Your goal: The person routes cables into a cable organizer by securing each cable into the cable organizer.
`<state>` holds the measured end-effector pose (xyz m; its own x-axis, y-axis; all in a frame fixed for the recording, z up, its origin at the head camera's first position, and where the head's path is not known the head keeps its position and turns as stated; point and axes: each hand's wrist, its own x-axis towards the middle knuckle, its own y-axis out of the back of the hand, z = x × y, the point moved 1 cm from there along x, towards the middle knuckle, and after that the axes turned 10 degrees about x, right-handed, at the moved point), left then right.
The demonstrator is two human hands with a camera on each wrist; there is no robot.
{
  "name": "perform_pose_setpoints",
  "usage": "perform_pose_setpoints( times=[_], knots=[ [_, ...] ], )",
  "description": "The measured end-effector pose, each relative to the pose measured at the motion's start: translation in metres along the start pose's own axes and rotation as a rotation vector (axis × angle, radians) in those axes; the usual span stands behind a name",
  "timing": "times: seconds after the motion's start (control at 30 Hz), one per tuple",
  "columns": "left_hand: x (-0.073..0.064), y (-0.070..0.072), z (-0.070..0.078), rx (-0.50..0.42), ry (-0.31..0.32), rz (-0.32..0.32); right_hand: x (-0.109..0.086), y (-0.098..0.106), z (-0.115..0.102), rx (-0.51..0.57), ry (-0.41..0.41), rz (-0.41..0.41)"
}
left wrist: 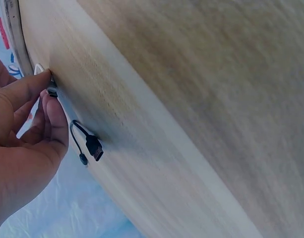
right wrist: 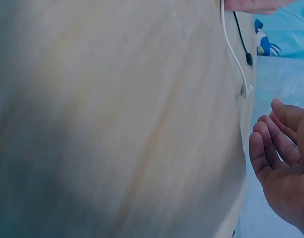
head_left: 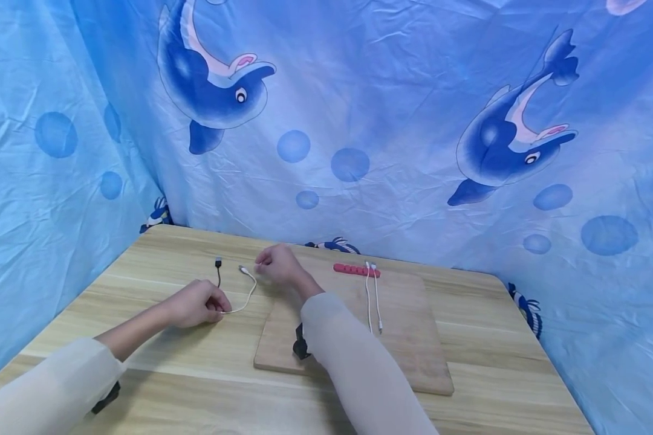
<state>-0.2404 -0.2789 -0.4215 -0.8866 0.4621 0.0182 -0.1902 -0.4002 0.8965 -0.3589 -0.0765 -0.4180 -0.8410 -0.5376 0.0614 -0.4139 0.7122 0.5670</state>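
My left hand (head_left: pixel 198 304) pinches one end of a short white charging cable (head_left: pixel 253 289) between thumb and fingertips, low over the wooden table. Part of a plug (left wrist: pixel 52 90) shows between those fingers in the left wrist view. From there the cable curves away to its other plug (head_left: pixel 243 269). My right hand (head_left: pixel 280 266) hovers just right of that plug, fingers loosely bent and holding nothing; the right wrist view shows a gap between its fingertips and the white plug. Beyond the left hand lies a short black cable with a USB plug (left wrist: pixel 94 148), partly hidden by the hand in the head view.
A thin wooden board (head_left: pixel 402 362) lies under my right forearm. Along its far edge sits a red cable holder (head_left: pixel 354 269), with another white cable (head_left: pixel 378 302) laid from it toward me. A blue dolphin-print curtain (head_left: pixel 326 205) hangs behind the table (head_left: pixel 207 393).
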Motion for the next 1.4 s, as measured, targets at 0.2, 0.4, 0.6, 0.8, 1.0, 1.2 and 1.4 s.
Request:
perform_pose_setpoints(
  times=[0.2,0.4,0.6,0.8,1.0,1.2,1.4],
  knots=[
    [-0.001,0.000,0.001,-0.024,-0.046,-0.030,0.000,-0.015,-0.001,-0.010,-0.063,0.019],
    [0.000,0.000,-0.001,-0.003,-0.071,-0.053,0.001,-0.028,-0.001,-0.016,-0.074,0.049],
    [0.003,0.001,-0.003,0.024,-0.104,-0.065,-0.001,-0.034,-0.001,0.049,-0.082,0.085],
    [0.003,0.002,-0.001,0.043,-0.107,-0.077,0.003,-0.038,0.000,-0.013,-0.091,0.095],
    [0.004,0.002,-0.001,0.044,-0.112,-0.074,0.004,-0.036,0.003,-0.027,-0.077,0.101],
    [0.005,0.003,-0.001,0.025,-0.105,-0.086,0.001,-0.032,0.004,0.107,-0.103,0.124],
    [0.003,0.003,-0.002,0.009,-0.097,-0.094,0.000,-0.026,0.003,0.351,-0.219,0.212]
  ],
)
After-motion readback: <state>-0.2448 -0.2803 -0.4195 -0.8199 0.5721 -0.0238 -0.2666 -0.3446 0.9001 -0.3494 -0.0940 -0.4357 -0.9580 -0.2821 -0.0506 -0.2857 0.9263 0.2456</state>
